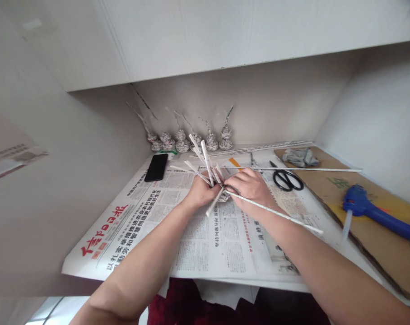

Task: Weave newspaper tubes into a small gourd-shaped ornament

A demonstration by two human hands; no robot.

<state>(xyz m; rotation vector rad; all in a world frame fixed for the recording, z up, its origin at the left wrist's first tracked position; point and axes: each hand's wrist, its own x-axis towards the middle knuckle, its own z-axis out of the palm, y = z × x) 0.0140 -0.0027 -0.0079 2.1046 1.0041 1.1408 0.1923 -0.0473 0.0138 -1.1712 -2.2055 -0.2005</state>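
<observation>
Over the middle of the newspaper, both my hands are closed around a bundle of rolled newspaper sticks that fan out upward and toward me. My left hand grips the bundle from the left. On its right side, my right hand pinches at the sticks where they meet. One long paper stick slants from the bundle down to the right, across my right wrist. Another long stick runs rightward behind my right hand. A bit of crumpled newspaper shows under the join; its full shape is hidden.
Several gourd-shaped woven paper pieces line the back wall. A black phone lies at left on the newspaper. Black-handled scissors, crumpled paper and a blue glue gun on cardboard are at right. A shelf overhangs.
</observation>
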